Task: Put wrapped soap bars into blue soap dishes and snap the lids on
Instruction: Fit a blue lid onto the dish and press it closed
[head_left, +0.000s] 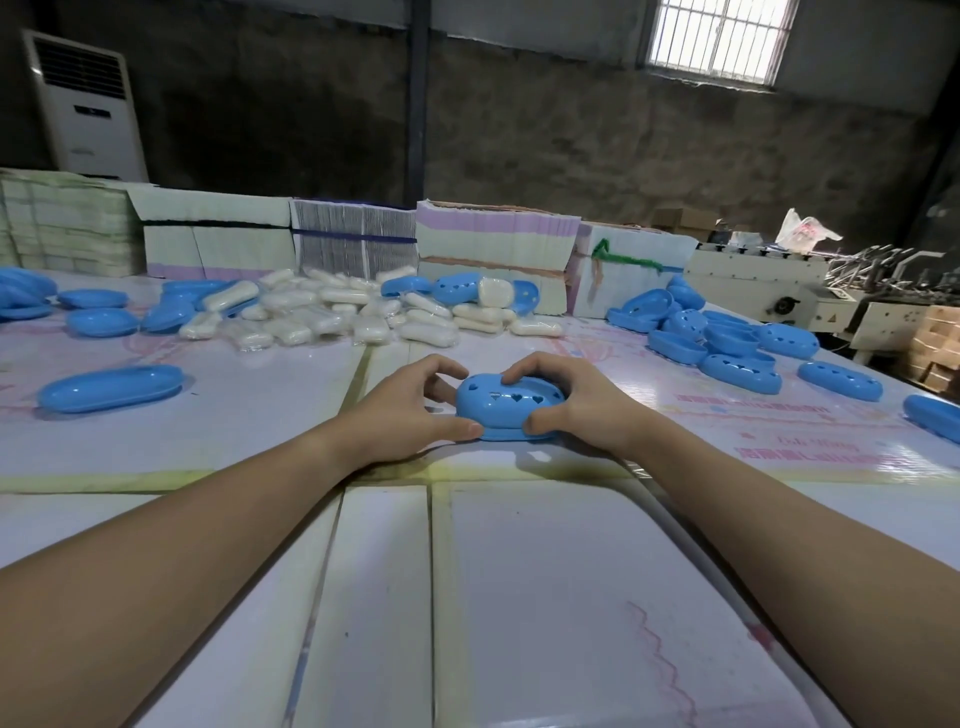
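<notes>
Dish (511, 410) on table (571, 597), dead centre. Left hand (410, 410) grips its 9 o'clock end, right hand (566, 402) its 3 o'clock end, fingers curled over lid (506, 397). Advice: press both ends evenly; check rim seats all round.

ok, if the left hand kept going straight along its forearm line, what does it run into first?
The left hand already grips the blue soap dish, so the dish itself comes first, with the right hand on its far side. Beyond those, probably the loose blue dishes at right; depth is unclear.
</notes>
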